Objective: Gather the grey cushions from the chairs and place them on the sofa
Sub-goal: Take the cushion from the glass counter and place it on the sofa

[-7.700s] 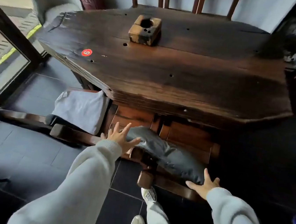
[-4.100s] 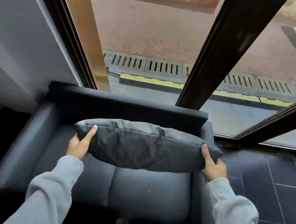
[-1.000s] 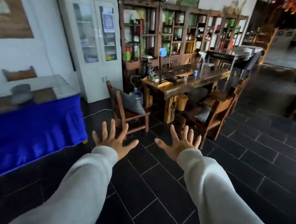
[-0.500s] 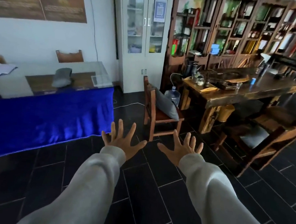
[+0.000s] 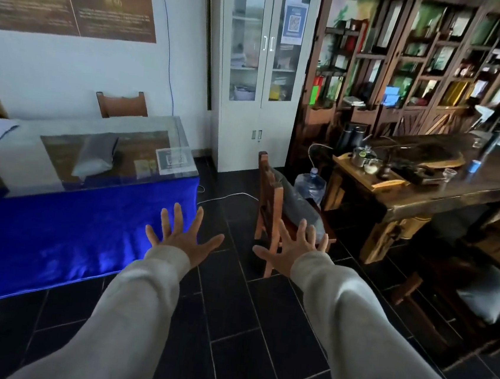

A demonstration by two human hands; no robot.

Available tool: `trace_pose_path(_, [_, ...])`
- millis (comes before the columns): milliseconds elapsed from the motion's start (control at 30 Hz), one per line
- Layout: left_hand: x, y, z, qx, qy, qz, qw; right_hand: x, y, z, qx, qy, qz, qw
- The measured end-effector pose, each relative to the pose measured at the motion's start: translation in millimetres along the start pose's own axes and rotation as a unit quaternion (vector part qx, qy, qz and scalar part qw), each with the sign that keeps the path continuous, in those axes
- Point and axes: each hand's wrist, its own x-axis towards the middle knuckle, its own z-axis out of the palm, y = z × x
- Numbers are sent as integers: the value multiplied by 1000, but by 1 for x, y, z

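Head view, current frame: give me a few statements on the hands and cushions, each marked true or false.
1. Both hands are empty, with spread fingers. True: left hand, right hand.
2. A grey cushion leans against the back of the wooden chair. True.
3. The right hand is gripping that cushion. False: its fingers are spread open, holding nothing.
4. The glass-topped table holds no cushion. False: a grey cushion lies on it.

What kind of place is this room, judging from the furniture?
Probably a tea shop or tea room. A long wooden table carries a tea tray with pots and cups, dark shelves behind it are packed with boxed goods, and a glass display counter stands over a blue cloth.
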Motion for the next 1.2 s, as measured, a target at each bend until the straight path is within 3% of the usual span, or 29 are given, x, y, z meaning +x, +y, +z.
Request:
trace_pose_path(300, [161, -5, -1, 0, -64, -48, 997, 191, -37, -18, -21, -47, -25, 998])
trace_pose_path(633, [382, 0, -20, -34, -72, -131, 988, 449, -97, -81, -68, -110, -77, 989])
trace_pose_path(700, [388, -12, -26, -31, -69, -143, 987, 469, -111, -89, -65, -115, -85, 988])
trace_pose_path(933, [456, -104, -43, -48, -80, -268, 959, 573, -220, -82, -107, -135, -158, 972])
trace_pose_path(1200, [561, -249, -72, -91, -62, -350, 930, 670, -383, -67, -152, -138, -221, 953])
